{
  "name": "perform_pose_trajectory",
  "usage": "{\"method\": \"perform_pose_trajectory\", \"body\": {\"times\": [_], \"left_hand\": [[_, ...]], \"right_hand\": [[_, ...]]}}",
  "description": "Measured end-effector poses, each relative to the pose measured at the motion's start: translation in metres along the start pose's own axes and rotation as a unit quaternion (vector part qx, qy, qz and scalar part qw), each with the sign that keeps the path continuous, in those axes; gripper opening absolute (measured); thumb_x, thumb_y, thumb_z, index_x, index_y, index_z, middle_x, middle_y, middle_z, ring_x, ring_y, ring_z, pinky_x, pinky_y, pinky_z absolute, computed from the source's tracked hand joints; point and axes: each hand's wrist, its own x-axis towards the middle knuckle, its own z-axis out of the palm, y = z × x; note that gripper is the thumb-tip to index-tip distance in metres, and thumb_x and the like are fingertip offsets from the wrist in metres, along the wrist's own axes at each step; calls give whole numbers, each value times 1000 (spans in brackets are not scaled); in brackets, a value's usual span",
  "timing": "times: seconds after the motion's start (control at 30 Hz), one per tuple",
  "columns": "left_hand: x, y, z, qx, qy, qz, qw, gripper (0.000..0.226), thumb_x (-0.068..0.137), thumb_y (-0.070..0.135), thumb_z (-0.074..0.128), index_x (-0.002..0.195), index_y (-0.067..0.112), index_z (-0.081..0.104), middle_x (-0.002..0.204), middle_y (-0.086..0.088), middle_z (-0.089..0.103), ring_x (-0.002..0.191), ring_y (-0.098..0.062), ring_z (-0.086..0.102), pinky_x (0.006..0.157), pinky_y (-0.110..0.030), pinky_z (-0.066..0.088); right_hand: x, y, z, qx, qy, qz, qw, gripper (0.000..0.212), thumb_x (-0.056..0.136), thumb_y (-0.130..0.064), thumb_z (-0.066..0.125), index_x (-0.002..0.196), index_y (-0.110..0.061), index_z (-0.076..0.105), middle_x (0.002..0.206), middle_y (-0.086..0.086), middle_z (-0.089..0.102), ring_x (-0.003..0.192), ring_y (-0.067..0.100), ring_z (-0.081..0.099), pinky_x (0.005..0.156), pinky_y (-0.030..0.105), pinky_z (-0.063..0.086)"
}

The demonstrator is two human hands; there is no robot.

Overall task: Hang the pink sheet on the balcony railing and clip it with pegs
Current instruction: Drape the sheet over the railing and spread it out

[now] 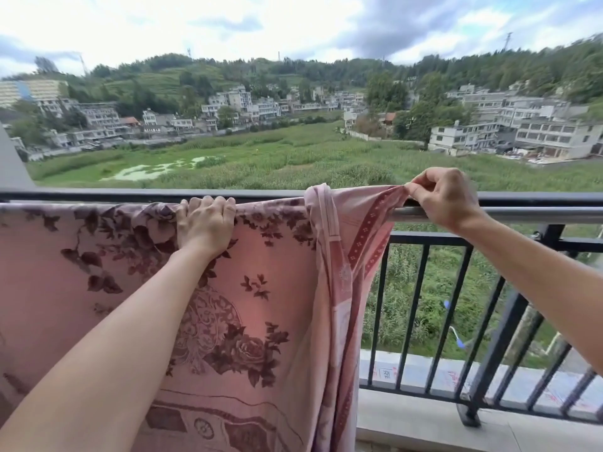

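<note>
Fingers (208, 203) of the left hand (205, 225), pressed together, are curling over the pink sheet (277, 288) on the railing (538, 215) mid-frame while the right hand (447, 200) is pinching its corner.

Your left arm comes in bare from 7 o'clock and reaches toward 1 o'clock. Your left hand (205, 225) is back up, fingers curled over the top edge of the pink sheet (277, 288). Your right arm enters from 4 o'clock, wrist bent. Your right hand (447, 199) pinches the sheet's corner between thumb and forefinger.
</note>
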Motion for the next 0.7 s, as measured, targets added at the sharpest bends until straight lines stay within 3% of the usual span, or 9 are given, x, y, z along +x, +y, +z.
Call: {"method": "perform_pose_trajectory", "body": {"times": [0.07, 0.17, 0.23, 0.3, 0.37, 0.43, 0.5, 0.6, 0.7], "left_hand": [[1, -1, 1, -2, 10, 3, 1000, 51, 102, 43, 19, 119, 16, 58, 132, -11, 54, 126, -30, 39, 115, -46, 13], [1, 2, 2, 2, 22, -1, 1000, 51, 102, 41, 19, 120, 15, 59, 131, -12, 55, 124, -30, 41, 114, -46, 16], [2, 2, 3, 9, 28, -10, 1000, 51, 102, 38, 18, 117, 14, 60, 128, -14, 56, 121, -31, 42, 112, -47, 18], [2, 6, 5, 17, 34, -18, 999, 50, 101, 37, 18, 112, 12, 61, 125, -16, 57, 118, -33, 43, 111, -49, 20], [2, 16, 5, 24, 40, -29, 998, 50, 101, 35, 19, 109, 9, 62, 122, -19, 58, 117, -35, 45, 112, -51, 20], [-1, 33, 3, 8, 57, -30, 998, 48, 101, 32, 23, 107, 6, 62, 119, -21, 60, 114, -36, 49, 112, -52, 21], [-7, 63, -2, -33, 92, 13, 995, 39, 101, 29, 31, 102, 6, 62, 111, -21, 64, 105, -35, 55, 110, -53, 25], [-21, 126, -1, -81, 105, 142, 981, 32, 101, 33, 38, 100, 10, 61, 106, -14, 65, 100, -32, 58, 111, -51, 26], [-31, 164, 14, -105, 55, 194, 974, 41, 102, 43, 31, 101, 14, 60, 104, -9, 66, 98, -30, 58, 95, -43, 35]], "right_hand": [[2, 20, -23, -25, 46, 49, 997, 14, 92, -24, 64, 83, -14, 65, 75, 5, 64, 65, 26, 58, 58, 30, 47], [7, 74, -73, -63, 113, 184, 974, 22, 91, -32, 61, 77, -14, 61, 78, 10, 64, 74, 30, 59, 68, 37, 51], [12, 130, -103, -94, 97, 267, 954, 37, 77, -45, 60, 71, -9, 61, 76, 12, 69, 76, 33, 65, 72, 43, 56], [10, 163, -123, -144, 51, 296, 943, 39, 66, -51, 62, 66, -12, 65, 76, 14, 71, 74, 34, 67, 71, 45, 58], [-5, 133, -133, -183, -13, 274, 944, 28, 77, -43, 70, 67, -17, 70, 78, 11, 70, 76, 32, 64, 68, 38, 56], [-12, 100, -128, -184, -57, 225, 955, 20, 89, -34, 65, 84, -15, 72, 86, 8, 69, 79, 27, 60, 62, 31, 50], [-11, 87, -118, -147, -84, 173, 970, 19, 96, -30, 57, 100, -16, 69, 97, 5, 68, 83, 22, 60, 69, 36, 53], [-13, 73, -92, -60, -145, 115, 981, 26, 94, -44, 58, 90, -23, 73, 88, -3, 70, 80, 17, 63, 73, 37, 54], [-14, 69, -70, -23, -114, 41, 992, 18, 88, -33, 70, 81, -19, 79, 71, -2, 71, 64, 14, 62, 61, 28, 50]]}}
